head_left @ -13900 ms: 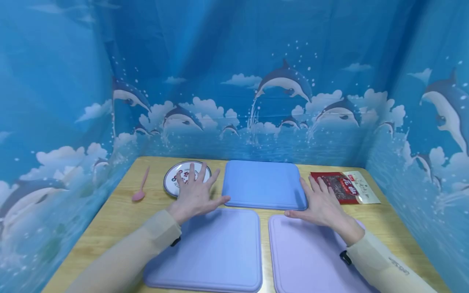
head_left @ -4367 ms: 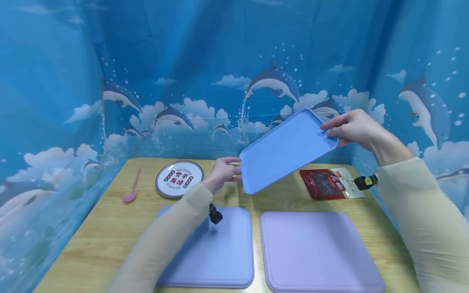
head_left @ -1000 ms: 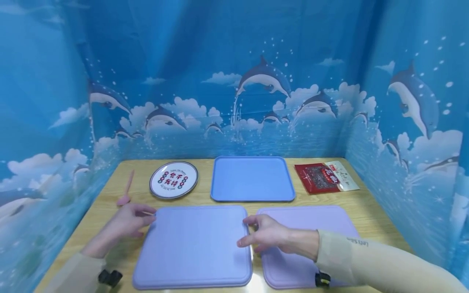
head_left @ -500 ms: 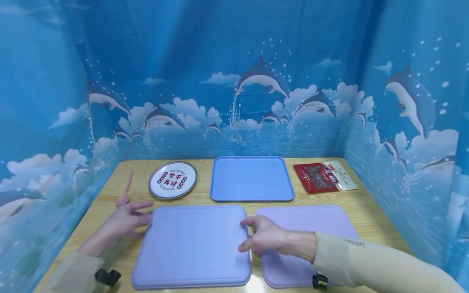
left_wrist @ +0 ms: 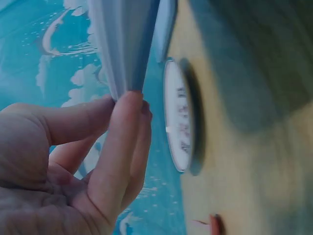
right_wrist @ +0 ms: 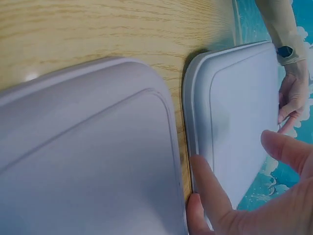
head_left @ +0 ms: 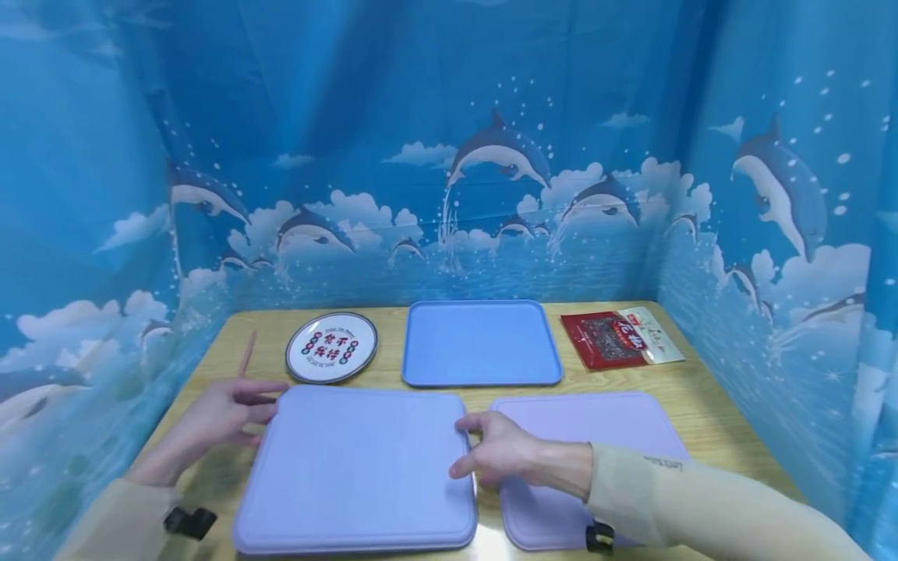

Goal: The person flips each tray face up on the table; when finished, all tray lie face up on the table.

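A blue-lavender tray [head_left: 365,467], its smooth underside facing up, lies before me with its left side tipped up off the wooden table. At its left edge my left hand [head_left: 226,411] pinches the rim between thumb and fingers; the left wrist view shows the tray edge-on there. My right hand [head_left: 501,448] grips the right edge, one finger tucked beneath it in the right wrist view. Close to the right hand a pale purple tray [head_left: 603,428], also underside up, is partly covered by the forearm. A blue tray [head_left: 482,343] lies behind, rim up.
A round white plate [head_left: 331,347] with red lettering stands at the back left. The pink spoon [head_left: 247,354] beside it is partly hidden by the left hand. A red and white spice packet [head_left: 620,339] lies back right. Dolphin-print curtains [head_left: 393,156] enclose three sides.
Earlier both hands lifted the blue tray, which was underside up; now it lies rim up. The hands moved to the blue-lavender tray, whose left side has risen since half a second ago.
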Demonstrator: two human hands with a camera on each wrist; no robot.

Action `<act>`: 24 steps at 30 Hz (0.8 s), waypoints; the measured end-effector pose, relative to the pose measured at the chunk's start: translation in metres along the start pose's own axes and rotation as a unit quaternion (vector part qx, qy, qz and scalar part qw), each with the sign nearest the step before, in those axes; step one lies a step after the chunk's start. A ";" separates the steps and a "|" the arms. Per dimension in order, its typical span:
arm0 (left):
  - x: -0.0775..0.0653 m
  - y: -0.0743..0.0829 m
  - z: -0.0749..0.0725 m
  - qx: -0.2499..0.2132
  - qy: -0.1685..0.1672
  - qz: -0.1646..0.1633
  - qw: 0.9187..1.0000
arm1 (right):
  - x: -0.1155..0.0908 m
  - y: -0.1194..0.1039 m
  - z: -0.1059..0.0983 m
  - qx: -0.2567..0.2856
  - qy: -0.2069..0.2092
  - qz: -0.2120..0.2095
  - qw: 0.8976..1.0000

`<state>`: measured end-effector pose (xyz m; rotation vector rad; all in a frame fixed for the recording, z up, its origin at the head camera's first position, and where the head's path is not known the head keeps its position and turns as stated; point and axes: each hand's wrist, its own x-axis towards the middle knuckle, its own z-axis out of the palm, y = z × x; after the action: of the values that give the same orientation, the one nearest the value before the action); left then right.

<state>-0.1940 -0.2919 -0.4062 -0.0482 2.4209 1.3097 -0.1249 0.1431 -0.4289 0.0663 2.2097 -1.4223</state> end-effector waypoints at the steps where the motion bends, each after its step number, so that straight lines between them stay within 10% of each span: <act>1: -0.003 0.004 -0.002 0.005 -0.003 0.005 1.000 | 0.001 0.000 0.001 0.006 0.000 -0.003 1.000; 24: -0.039 0.099 -0.017 -0.015 -0.019 0.109 0.994 | 0.013 -0.002 0.007 0.051 0.006 -0.019 0.998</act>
<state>-0.1841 -0.2559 -0.3055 0.2375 2.4293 1.4256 -0.1343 0.1331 -0.4354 0.0700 2.1575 -1.5592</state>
